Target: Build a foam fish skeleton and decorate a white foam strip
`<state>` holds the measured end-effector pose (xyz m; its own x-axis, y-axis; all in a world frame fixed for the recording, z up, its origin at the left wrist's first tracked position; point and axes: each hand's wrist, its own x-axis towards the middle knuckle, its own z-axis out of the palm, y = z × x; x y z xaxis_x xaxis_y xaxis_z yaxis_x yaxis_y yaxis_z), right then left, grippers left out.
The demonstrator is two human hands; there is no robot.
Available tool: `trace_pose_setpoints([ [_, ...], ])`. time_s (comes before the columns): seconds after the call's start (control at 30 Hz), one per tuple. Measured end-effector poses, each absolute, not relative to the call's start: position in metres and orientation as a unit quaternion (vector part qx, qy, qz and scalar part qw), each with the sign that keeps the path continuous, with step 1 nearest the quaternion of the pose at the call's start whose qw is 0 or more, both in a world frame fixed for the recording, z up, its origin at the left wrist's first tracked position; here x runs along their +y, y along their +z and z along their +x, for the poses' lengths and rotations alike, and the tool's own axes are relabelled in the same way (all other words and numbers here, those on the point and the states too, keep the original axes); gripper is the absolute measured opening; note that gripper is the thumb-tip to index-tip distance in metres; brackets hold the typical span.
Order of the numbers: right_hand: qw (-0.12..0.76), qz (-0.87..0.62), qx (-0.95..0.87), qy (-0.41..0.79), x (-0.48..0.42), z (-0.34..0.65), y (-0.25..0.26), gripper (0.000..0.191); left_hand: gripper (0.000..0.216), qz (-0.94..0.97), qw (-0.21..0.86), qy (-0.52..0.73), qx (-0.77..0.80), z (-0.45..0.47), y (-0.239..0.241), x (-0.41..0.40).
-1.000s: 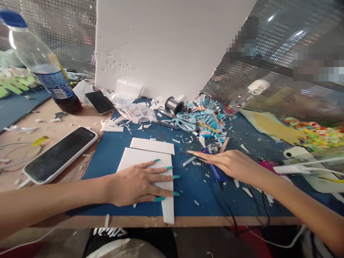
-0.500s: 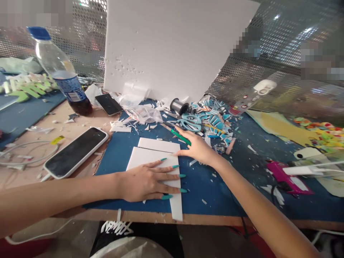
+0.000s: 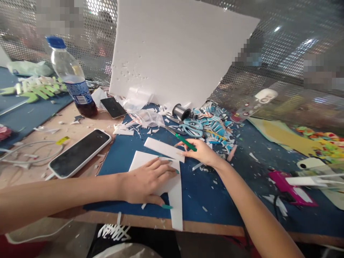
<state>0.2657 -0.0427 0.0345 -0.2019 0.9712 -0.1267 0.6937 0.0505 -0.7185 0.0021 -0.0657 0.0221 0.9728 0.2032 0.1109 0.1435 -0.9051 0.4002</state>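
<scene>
My left hand [image 3: 150, 180] lies palm down on a white foam board piece [image 3: 138, 159], its fingers extended and slightly bent. My right hand [image 3: 202, 152] is closed around a green-handled craft knife [image 3: 189, 143], whose thin blade points away to the upper left. The fingertips of that hand also touch the right end of a white foam strip [image 3: 161, 147]. This strip lies at an angle just beyond the larger piece, apart from it on the left. A narrow white leg of the foam piece extends down over the table's front edge.
Blue-handled scissors [image 3: 192, 128], a wire spool [image 3: 181, 111] and a heap of foam scraps [image 3: 217, 123] lie beyond my hands. At left are a phone [image 3: 80, 154], a second phone [image 3: 113, 106] and a cola bottle [image 3: 77, 89]. A magenta device [image 3: 291, 188] sits at right.
The foam strip has turned and moved away from the larger piece, widening the gap at its left. My left fingers have drawn closer together. My right hand still holds the craft knife.
</scene>
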Motion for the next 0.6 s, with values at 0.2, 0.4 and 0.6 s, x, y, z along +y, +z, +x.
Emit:
trace_pose_setpoints([
  [0.2, 0.226, -0.59, -0.718, 0.292, -0.045, 0.267, 0.033, 0.042, 0.097, 0.967, 0.09, 0.047, 0.234, 0.002, 0.035, -0.065],
  [0.4, 0.173, -0.669, -0.668, 0.277, -0.058, 0.246, 0.031, 0.064, 0.114, 0.953, 0.024, 0.042, 0.298, -0.002, 0.041, -0.059],
  [0.6, 0.184, -0.665, -0.663, 0.291, -0.055, 0.251, 0.035, 0.046, 0.112, 0.949, 0.034, 0.066, 0.306, -0.005, 0.036, -0.047],
])
